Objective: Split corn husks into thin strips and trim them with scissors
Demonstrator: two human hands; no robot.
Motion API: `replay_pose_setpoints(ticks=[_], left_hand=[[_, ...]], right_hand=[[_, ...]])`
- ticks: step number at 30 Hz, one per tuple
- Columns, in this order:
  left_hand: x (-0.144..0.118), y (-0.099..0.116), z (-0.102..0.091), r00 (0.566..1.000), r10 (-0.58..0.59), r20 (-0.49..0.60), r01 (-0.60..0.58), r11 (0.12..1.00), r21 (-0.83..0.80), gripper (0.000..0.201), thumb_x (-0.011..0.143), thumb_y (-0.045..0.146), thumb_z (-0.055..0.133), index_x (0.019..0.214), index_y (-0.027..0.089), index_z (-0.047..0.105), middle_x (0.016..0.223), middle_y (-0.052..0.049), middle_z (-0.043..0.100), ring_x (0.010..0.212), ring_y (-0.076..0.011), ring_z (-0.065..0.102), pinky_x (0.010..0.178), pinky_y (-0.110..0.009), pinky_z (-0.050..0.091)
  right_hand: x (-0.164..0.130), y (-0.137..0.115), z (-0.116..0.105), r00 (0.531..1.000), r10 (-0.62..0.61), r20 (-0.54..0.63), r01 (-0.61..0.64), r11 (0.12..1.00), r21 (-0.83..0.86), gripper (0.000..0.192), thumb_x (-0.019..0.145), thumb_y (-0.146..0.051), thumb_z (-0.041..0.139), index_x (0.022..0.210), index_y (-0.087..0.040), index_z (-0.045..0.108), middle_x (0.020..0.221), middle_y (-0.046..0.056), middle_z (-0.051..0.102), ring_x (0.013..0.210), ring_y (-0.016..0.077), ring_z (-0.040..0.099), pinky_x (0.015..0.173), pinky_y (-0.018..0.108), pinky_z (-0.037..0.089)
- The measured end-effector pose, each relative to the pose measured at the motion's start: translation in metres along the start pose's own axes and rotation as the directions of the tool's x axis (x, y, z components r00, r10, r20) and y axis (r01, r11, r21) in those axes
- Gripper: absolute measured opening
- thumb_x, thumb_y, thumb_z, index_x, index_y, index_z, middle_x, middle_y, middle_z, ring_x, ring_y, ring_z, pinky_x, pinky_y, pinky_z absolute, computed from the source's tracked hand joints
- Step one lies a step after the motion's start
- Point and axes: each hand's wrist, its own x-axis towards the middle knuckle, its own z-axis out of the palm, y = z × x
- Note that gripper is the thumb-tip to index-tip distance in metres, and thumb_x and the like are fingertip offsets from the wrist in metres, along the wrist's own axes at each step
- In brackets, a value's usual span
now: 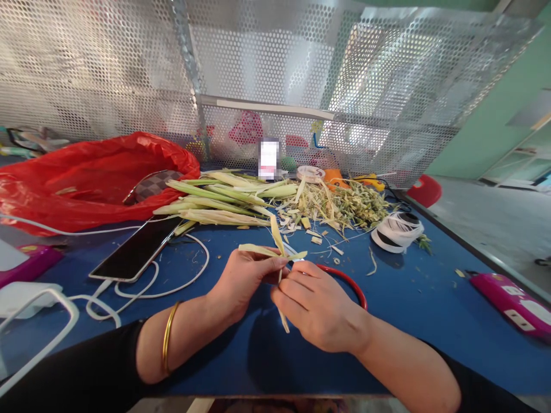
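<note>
Both hands pinch leaf strips [275, 244]: L hand [241, 281] and R hand [316, 307] fingers closed on them, weave barely begun; leaf pile [215, 201] on bench [408, 298] unused.

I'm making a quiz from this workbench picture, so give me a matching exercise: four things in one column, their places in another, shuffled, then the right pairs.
Things:
1. leaf strips
2. phone
3. red plastic bag
4. white tape roll

Places:
A. far left of the blue table
B. pinched between left hand and right hand
C. right of the leaf trimmings
D. flat beside a white cable

Pairs: 1-B, 2-D, 3-A, 4-C
</note>
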Motion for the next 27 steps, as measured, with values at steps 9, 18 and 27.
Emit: replay_pose_setpoints(ticks=[9,18,27], left_hand=[[0.007,0.012,-0.009,0.999,-0.051,0.005,0.052,0.998,-0.047,0.018,0.063,0.026,0.077,0.071,0.012,0.068,0.059,-0.002,0.065,0.053,-0.0105,0.057,0.056,-0.021,0.046],[0.009,0.010,-0.009,0.994,-0.085,0.065,0.076,0.989,0.127,0.026,0.071,0.037,0.070,0.075,0.012,0.065,0.056,0.003,0.055,0.050,-0.0086,0.052,0.053,-0.021,0.047],[0.011,0.004,-0.009,0.994,-0.020,0.103,-0.008,0.963,0.269,0.027,0.070,0.035,0.070,0.063,0.011,0.062,0.049,0.003,0.052,0.042,-0.0069,0.046,0.044,-0.019,0.040]], right_hand=[[0.000,0.009,-0.012,0.876,0.377,-0.302,-0.369,0.926,0.084,0.024,0.090,-0.022,0.053,0.112,-0.012,0.054,0.091,0.010,0.066,0.085,0.0205,0.057,0.080,0.036,0.043],[0.002,0.017,-0.003,0.779,0.613,0.132,-0.627,0.766,0.141,0.025,0.094,-0.021,0.044,0.069,-0.019,0.049,0.061,-0.001,0.056,0.058,0.0130,0.049,0.073,0.029,0.036],[0.004,0.009,-0.011,0.853,0.511,0.104,-0.521,0.847,0.107,0.029,0.091,-0.015,0.039,0.062,-0.019,0.041,0.058,-0.002,0.046,0.055,0.0122,0.039,0.066,0.028,0.031]])
